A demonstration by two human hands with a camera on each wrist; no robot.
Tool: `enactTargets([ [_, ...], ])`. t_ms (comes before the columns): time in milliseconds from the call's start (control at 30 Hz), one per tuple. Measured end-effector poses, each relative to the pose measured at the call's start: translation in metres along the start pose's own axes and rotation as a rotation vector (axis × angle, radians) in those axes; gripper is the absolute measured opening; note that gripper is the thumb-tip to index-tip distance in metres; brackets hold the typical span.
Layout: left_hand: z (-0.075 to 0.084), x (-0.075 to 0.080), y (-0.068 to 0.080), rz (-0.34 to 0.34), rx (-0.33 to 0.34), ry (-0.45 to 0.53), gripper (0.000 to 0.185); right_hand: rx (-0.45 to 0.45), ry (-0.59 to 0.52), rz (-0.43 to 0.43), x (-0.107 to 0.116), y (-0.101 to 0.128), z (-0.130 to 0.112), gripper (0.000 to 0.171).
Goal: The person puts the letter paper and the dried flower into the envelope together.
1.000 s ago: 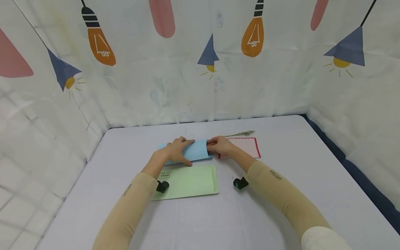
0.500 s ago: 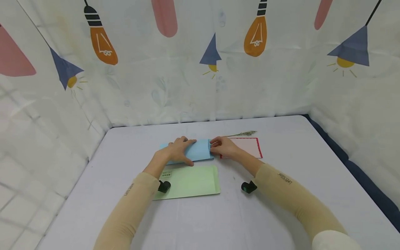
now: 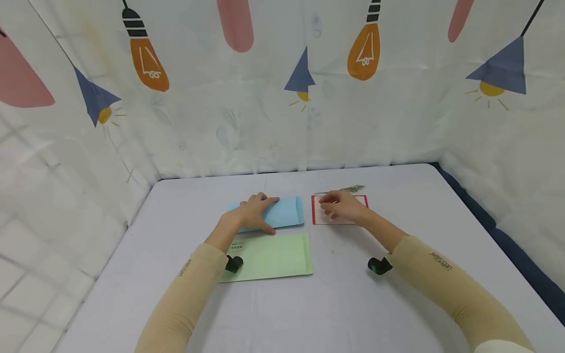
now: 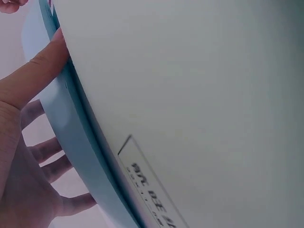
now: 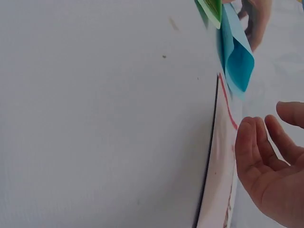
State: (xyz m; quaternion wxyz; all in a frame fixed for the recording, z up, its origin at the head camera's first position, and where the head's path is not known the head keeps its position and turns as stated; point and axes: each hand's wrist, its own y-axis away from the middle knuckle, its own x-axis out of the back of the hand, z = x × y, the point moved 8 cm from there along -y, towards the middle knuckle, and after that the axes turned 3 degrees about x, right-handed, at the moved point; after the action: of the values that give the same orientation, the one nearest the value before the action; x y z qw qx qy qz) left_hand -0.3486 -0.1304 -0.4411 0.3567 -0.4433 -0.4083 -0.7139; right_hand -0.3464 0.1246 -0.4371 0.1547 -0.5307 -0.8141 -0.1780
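Observation:
My left hand [image 3: 255,212] lies flat on the left half of a light blue envelope [image 3: 289,212], thumb along its near edge. In the left wrist view the thumb [image 4: 38,78] touches the blue envelope's edge [image 4: 71,137]. My right hand [image 3: 341,206] hovers with loosely curled fingers over a white card with a red border [image 3: 316,215] and holds nothing. In the right wrist view the right hand [image 5: 268,166] is just above that card [image 5: 219,190], and the blue envelope's open end [image 5: 236,59] shows beyond it.
A pale green envelope [image 3: 271,257] with a small printed label lies nearer to me, under my left wrist [image 4: 190,95]. A dried sprig [image 3: 348,188] lies behind the card. The grey table [image 3: 397,196] is walled by patterned curtains at the back and both sides.
My right hand has let go of the blue envelope's right end and moved right, over the red-bordered card. The left hand has stayed on the envelope.

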Motion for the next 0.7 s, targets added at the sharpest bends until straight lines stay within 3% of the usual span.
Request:
enactTargets([
  [400, 0.000, 0.000, 0.002, -0.002, 0.007, -0.013, 0.107, 0.003, 0.090, 0.047, 0.051, 0.019, 0.020, 0.043],
  [700, 0.000, 0.000, 0.004, 0.001, 0.016, -0.002, 0.107, -0.112, 0.214, 0.136, 0.079, 0.025, 0.041, 0.056],
])
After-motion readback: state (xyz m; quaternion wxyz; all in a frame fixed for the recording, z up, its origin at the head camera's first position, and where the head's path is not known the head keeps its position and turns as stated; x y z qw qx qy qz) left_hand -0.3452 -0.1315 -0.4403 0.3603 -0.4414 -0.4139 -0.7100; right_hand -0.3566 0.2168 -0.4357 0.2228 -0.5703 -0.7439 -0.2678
